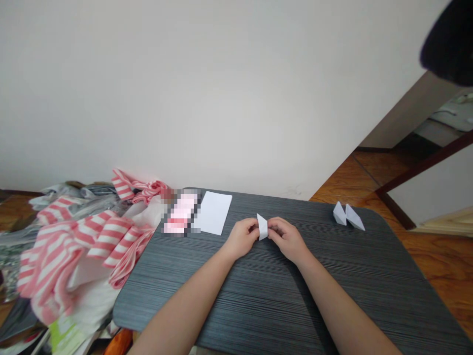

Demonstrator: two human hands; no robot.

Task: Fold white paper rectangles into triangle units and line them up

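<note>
A small piece of folded white paper (262, 228) is held upright between my two hands above the dark table. My left hand (242, 237) pinches its left side with closed fingers. On the other side, my right hand (287, 237) grips the right edge between thumb and fingers. The fingertips hide part of both edges. Two more folded white paper shapes (353, 217) stand close together at the far right of the table, apart from my hands.
White paper sheets (215, 212) lie at the table's (254, 305) back left, beside a blurred pink item (181, 213). Heaped red-and-white striped cloth (99, 236) and other things crowd the left side. A plain wall (221, 98) rises behind; wooden floor (436, 251) shows on the right.
</note>
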